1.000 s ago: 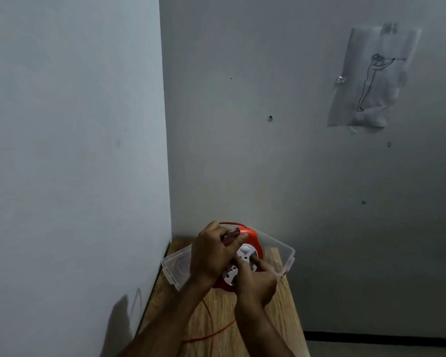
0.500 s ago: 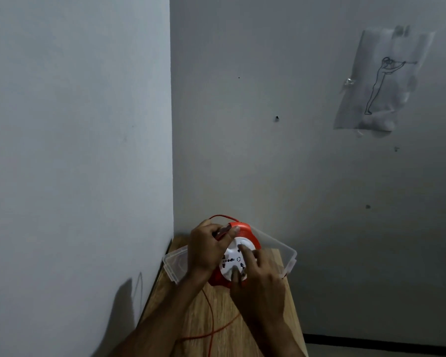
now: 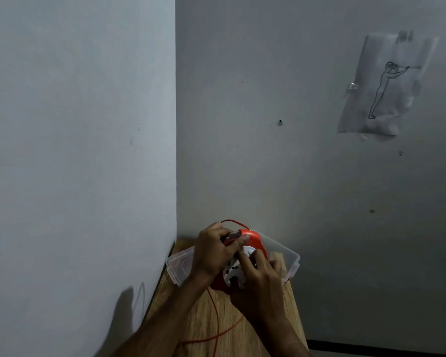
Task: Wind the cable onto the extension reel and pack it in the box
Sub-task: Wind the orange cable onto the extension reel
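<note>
An orange extension reel (image 3: 255, 240) with a white socket face is held upright over a clear plastic box (image 3: 291, 256) on a narrow wooden table (image 3: 196, 323). My left hand (image 3: 211, 253) grips the reel's top and handle from the left. My right hand (image 3: 258, 282) lies over the white face, its fingers on the white centre knob. A thin orange cable (image 3: 216, 323) loops over the top of the reel and trails down across the table toward me.
The table stands in a corner, with one grey wall (image 3: 83, 150) close on the left and another behind. A paper sheet with a line drawing (image 3: 386, 86) is taped high on the back wall. The floor drops off at the table's right edge.
My right hand has slid down over the white face, turning it. The cable loop above the reel has shifted. The camera has tilted slightly.
</note>
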